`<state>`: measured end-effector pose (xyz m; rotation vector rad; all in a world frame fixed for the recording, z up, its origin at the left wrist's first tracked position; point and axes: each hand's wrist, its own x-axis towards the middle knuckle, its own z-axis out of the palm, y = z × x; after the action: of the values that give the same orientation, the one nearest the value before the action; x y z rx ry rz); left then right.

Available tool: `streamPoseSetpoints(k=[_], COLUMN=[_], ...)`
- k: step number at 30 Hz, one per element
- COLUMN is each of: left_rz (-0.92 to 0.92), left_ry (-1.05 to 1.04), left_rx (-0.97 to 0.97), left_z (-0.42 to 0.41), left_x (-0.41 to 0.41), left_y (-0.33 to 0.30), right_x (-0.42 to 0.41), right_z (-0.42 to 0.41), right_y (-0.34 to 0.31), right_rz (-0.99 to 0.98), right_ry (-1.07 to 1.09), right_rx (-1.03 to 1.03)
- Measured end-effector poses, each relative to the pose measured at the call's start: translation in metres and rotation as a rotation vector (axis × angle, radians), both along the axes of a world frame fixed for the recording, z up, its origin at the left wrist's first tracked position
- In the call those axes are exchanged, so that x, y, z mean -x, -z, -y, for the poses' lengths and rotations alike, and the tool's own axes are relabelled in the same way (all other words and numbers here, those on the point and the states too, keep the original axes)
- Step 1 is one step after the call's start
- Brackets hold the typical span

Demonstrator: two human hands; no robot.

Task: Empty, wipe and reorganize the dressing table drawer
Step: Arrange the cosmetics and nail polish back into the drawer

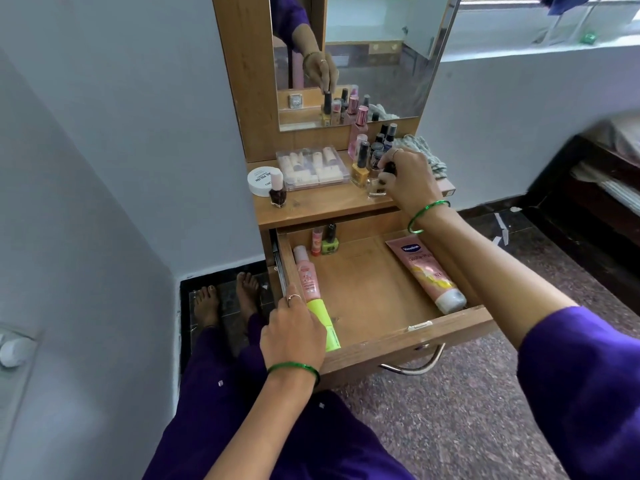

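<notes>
right hand point(410, 178) grips clear bottle point(377, 187) | left hand point(292, 336) on drawer point(450, 327)

The right hand point(408, 178) covers the cap of the clear bottle point(376, 187) it grips, and the cloth point(426, 152) behind it is half hidden. The left hand point(294, 336) hides the middle of the green tube point(327, 327).

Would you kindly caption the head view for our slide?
Right hand sets a clear nail polish bottle on the dresser top; left hand grips a lime-green tube in the open drawer.
</notes>
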<state>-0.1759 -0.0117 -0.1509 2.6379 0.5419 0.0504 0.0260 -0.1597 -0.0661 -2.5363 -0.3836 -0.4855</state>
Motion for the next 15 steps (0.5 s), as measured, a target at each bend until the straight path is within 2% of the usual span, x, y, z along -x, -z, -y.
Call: streamPoseSetpoints(k=[6,15], left_rz=[0.012,0.016], left_ry=[0.005,0.011], left_rx=[0.017,0.007], left_z=[0.002,0.001], left_x=[0.002,0.005], left_y=[0.003,0.002], right_x=[0.036,0.034], right_z=[0.012,-0.004], right_y=[0.006,0.064], right_rz=[0.066,-0.234], right_ry=[-0.127,-0.234], right_rx=[-0.048,0.154])
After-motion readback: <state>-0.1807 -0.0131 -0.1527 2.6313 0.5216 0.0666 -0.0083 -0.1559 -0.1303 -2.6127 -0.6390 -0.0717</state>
